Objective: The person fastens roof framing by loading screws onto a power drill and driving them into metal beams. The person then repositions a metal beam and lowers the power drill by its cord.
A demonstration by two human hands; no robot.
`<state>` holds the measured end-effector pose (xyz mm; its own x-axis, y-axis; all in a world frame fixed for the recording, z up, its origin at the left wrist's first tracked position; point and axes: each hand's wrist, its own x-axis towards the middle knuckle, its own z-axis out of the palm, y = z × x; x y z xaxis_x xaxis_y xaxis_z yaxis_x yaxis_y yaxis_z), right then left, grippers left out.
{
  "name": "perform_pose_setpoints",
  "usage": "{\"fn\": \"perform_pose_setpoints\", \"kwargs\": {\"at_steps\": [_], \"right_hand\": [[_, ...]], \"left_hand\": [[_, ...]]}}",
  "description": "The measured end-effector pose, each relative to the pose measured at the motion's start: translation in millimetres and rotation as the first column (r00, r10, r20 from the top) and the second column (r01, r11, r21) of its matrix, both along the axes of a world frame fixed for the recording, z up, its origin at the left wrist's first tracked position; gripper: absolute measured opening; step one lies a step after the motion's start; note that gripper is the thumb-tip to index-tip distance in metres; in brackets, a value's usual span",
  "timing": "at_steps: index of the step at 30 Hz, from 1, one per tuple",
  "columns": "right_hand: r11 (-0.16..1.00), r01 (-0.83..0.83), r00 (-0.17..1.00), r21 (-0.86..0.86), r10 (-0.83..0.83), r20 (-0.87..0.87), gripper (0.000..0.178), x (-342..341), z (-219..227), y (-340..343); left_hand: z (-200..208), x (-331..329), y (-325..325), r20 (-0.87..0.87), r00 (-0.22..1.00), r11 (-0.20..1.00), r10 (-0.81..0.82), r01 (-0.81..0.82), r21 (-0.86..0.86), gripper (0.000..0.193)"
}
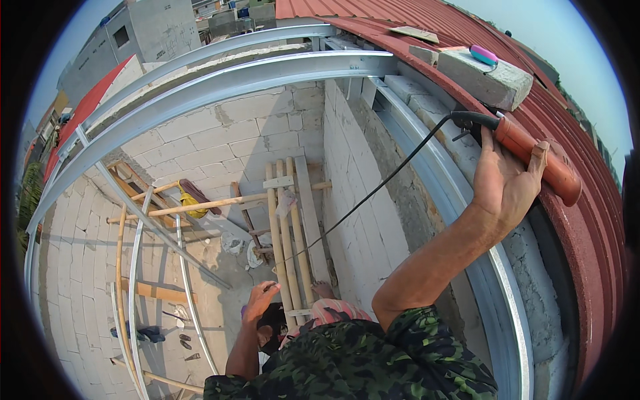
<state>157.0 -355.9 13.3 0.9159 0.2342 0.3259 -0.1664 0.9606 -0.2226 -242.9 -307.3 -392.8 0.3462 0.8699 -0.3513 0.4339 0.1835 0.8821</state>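
My right hand (503,177) reaches up to the roof edge, its fingers closed around an orange-red corded power tool (523,147). The tool's exact kind is unclear, as my hand covers part of it. From its black end a black cord (393,175) runs down to the left, across the room below. Lower and left of centre, my left hand (260,300) is held out near the bamboo poles (287,247). Its fingers are bent together, and anything between them is too small to make out.
Red corrugated roofing (427,25) lies to the right, bearing a grey block (490,80) with a pink and teal object (484,55) on it. Silver metal beams (253,75) frame the opening. Pale block walls (220,123) drop to a floor far below, with ladders and bags.
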Motion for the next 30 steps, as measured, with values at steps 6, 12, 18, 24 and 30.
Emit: {"fn": "perform_pose_setpoints", "kwargs": {"at_steps": [6,12,18,24,30], "right_hand": [[0.999,-0.031,0.999,0.017,0.031,0.008,0.055,-4,-4,-2],[0.998,-0.036,0.999,-0.049,0.037,0.026,0.050,-15,-11,4],[0.993,0.022,0.994,-0.112,-0.010,0.108,0.046,-19,-23,0],[0.981,0.097,0.987,-0.170,-0.073,0.144,0.043,-19,-26,3],[0.926,0.222,0.962,-0.304,-0.156,0.225,0.050,-30,-40,-6]], "left_hand": [[18,18,26,0.087,0.994,0.997,0.070,-0.071,0.011,0.046],[31,32,43,0.143,0.987,0.997,0.070,-0.071,0.002,0.042],[31,29,42,0.068,0.997,0.996,0.032,-0.026,-0.091,0.053],[28,28,48,0.084,0.996,0.998,0.013,-0.008,-0.068,0.052],[18,15,47,0.114,0.993,0.999,0.041,-0.039,-0.024,0.053]]}}
